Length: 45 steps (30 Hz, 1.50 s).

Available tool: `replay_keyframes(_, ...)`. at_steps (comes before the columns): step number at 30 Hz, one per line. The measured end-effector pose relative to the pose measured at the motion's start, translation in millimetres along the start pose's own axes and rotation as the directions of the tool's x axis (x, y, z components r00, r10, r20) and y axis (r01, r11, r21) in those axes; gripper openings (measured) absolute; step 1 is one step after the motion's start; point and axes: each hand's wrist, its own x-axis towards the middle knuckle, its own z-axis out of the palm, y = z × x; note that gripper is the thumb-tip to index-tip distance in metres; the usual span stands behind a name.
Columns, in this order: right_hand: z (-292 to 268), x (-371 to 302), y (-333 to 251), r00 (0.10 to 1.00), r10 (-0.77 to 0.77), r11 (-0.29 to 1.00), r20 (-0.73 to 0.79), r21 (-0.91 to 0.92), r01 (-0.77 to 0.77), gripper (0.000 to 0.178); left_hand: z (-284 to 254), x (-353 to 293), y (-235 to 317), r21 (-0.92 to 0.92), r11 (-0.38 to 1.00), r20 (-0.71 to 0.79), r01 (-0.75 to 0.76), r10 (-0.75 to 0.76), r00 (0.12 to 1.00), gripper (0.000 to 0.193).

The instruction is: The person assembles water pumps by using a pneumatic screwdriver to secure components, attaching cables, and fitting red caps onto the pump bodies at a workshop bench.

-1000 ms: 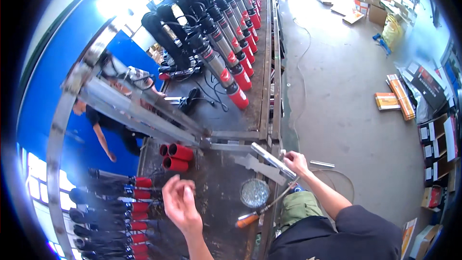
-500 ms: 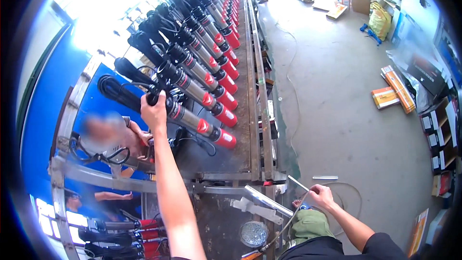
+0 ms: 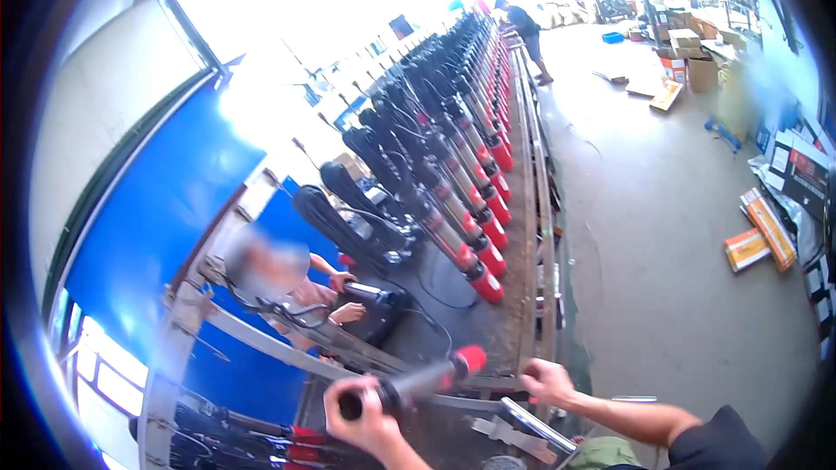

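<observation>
A submersible pump (image 3: 423,383), a steel cylinder with a black end and a red end cap, hangs tilted over the near end of the bench. My left hand (image 3: 366,418) is wrapped round its black end, and the red end points away to the right. The pump is slightly blurred. My right hand (image 3: 547,383) is apart from the pump, past its red end, with its fingers curled closed near the bench corner. What those fingers hold, if anything, is hidden. A black cable (image 3: 435,313) trails on the bench beyond the pump.
Rows of similar pumps (image 3: 453,244) with coiled black cables lie along the bench. Across it, a co-worker's hands (image 3: 347,313) are at another cylinder. A metal frame bar (image 3: 261,344) crosses at left. A shiny tube (image 3: 535,422) and flat metal piece (image 3: 514,439) lie near me.
My left hand has brought the pump off the row, down and nearer to me. My right hand has moved up and left; the thin rod it held no longer shows. The view has shifted.
</observation>
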Motion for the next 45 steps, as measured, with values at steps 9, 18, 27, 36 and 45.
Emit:
replay_keyframes(9, 202, 317, -230, 0.736, -0.498, 0.866, -0.458, -0.305, 0.396, 0.091, -119, -7, 225, -0.031, 0.966, 0.261, 0.257, -0.24, 0.935, 0.026)
replay_keyframes(18, 170, 246, -297, 0.672, -0.514, 0.818, -0.533, -0.07, 0.57, 0.056, -270, -105, 287, 0.197, 0.878, 0.031, 0.436, -0.45, 0.893, 0.03)
replay_keyframes(27, 91, -4, -355, 0.417, -0.636, 0.64, 0.649, 0.143, 0.755, 0.063, -345, -133, 262, 0.035, 0.977, 0.351, 0.21, -0.209, 0.913, 0.02)
replay_keyframes(36, 314, -159, -190, -0.173, -0.137, 0.59, 0.975, 0.221, 0.776, 0.064, -407, -173, 267, -0.145, 0.985, 0.514, 0.096, -0.007, 0.858, 0.024)
replay_keyframes(45, 317, -343, -31, -0.204, 0.525, 0.424, 0.826, -0.461, -0.78, 0.041, -465, -241, 303, -0.125, 0.992, 0.372, 0.023, 0.025, 0.928, 0.01)
